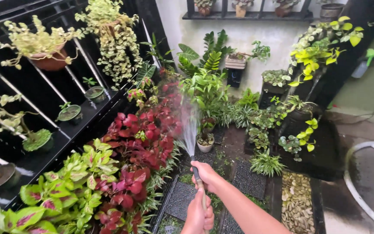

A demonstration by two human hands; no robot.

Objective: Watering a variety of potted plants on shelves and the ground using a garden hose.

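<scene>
2 bare hands grip a thin hose [198, 180], the right hand [206, 175] clamped near its tip, the left hand [199, 214] closed lower down to steady it. the tip tilts up and away, so the water spray [189, 125] fans over red plants [146, 138] and a small white pot [204, 143]. wet dark stepping tiles [249, 180], pebbles [296, 203] and a pale wall [239, 39] enclose this narrow garden corner.

Both hands, right [207, 175] ahead of left [199, 214], grip a hose nozzle [195, 171] spraying water [189, 125] over red-leaved plants [146, 134]
</scene>
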